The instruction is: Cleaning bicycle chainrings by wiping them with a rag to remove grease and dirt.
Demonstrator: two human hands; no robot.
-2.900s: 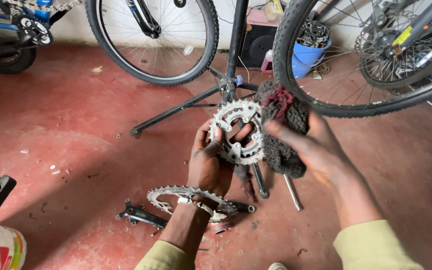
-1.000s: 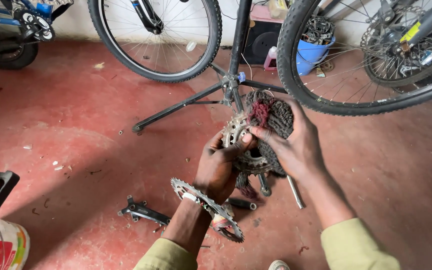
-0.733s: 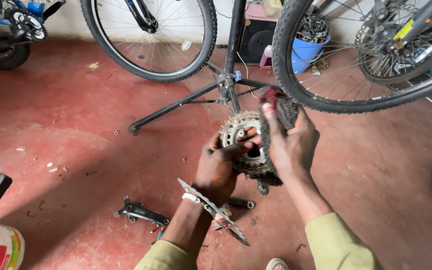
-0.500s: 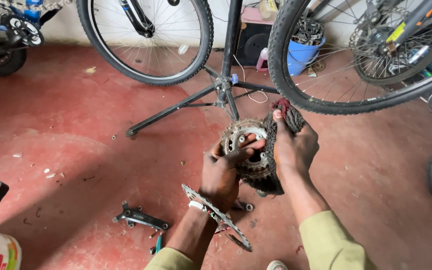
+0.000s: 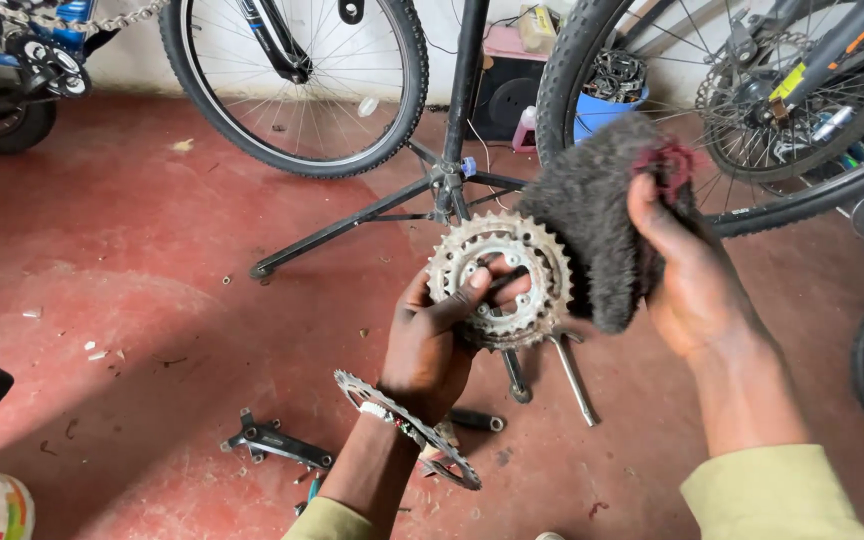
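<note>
Chainrings (image 5: 497, 280) sit mid-scene above the red floor (image 5: 132, 260), left hand (image 5: 432, 340) clenched on them, thumb across the face. Right hand (image 5: 692, 270) grasps a dirty rag (image 5: 592, 220), touching the rings' right edge. Another ring (image 5: 407, 425) hangs around the left wrist; crank arm (image 5: 272, 442) lies near left, stand (image 5: 442, 180) behind.

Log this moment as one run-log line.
left hand: holds chainring set | right hand: holds dark rag against its teeth | larger chainring: around left wrist | floor: red
</note>
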